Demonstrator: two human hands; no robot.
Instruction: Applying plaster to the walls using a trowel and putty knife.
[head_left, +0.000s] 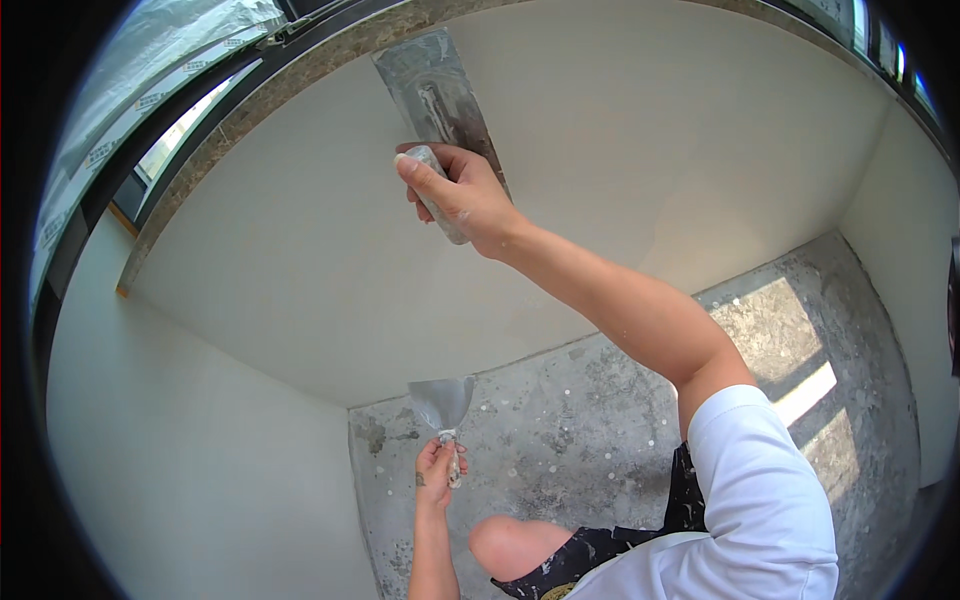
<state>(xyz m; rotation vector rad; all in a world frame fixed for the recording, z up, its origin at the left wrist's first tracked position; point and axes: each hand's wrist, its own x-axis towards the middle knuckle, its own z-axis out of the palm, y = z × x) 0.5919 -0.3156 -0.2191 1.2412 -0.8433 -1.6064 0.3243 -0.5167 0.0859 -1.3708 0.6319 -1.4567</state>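
My right hand [455,195] is wrapped round the pale, smeared handle of a rectangular plastering trowel [430,80]. The grey metal blade lies at or against the upper part of the wall [600,130], just under the stone sill; whether it touches cannot be made out. Lower down, my left hand [437,470] grips a putty knife [442,402] by its spattered handle. Its wide, flaring blade points up and away from me, near the foot of the wall.
A brown stone sill [310,75] curves along the wall's top, with a dark window frame [100,190] and plastic sheeting [170,45] beyond. Side walls stand left [210,450] and right [910,240]. The bare concrete floor [560,440] is spotted white, with sunlit patches at right. My bent knee [520,545] is below.
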